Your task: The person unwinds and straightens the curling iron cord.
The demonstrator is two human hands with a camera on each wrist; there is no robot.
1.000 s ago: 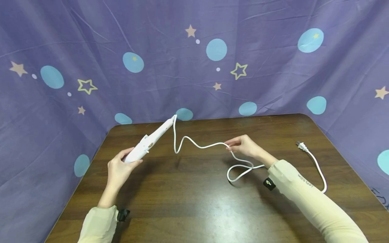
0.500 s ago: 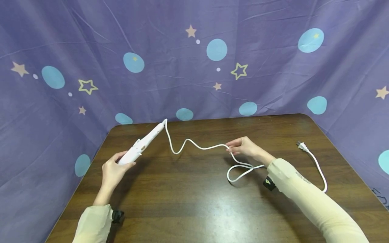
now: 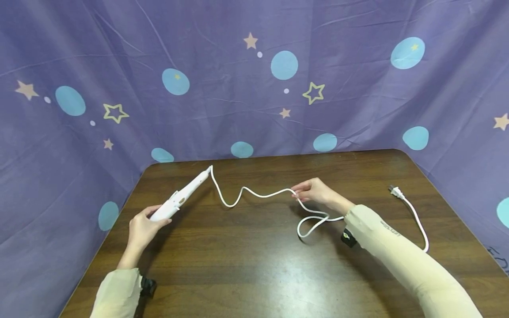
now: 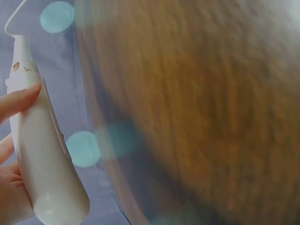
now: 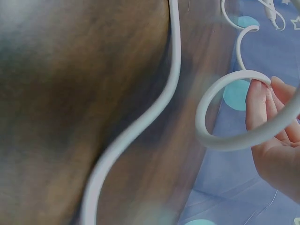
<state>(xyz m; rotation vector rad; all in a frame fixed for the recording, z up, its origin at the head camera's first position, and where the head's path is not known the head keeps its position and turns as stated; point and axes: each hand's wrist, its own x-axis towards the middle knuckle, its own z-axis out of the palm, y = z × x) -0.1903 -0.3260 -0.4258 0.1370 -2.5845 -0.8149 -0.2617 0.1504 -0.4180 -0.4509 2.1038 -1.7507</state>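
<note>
In the head view my left hand (image 3: 142, 229) grips the thick rounded end of a white hair iron (image 3: 179, 201), which slants up and away toward the back of the table. The left wrist view shows the thumb laid across the casing of the iron (image 4: 49, 154), with a slit along its side. A white power cord (image 3: 262, 196) leaves the narrow far end and dips in waves to my right hand (image 3: 320, 194). There the fingertips and thumb pinch the cord (image 5: 225, 143), as the right wrist view also shows. Beyond that hand the cord loops on the table.
The plug (image 3: 396, 191) lies on the right part of the brown wooden table (image 3: 238, 256), its cord end running under the right forearm in view. A purple curtain (image 3: 222, 66) with stars and blue spots hangs behind and at both sides.
My left hand has moved left and toward me, lowering the hair iron with it. The cord between the hands is drawn out wider. My right hand keeps its pinch, shifting slightly left.
</note>
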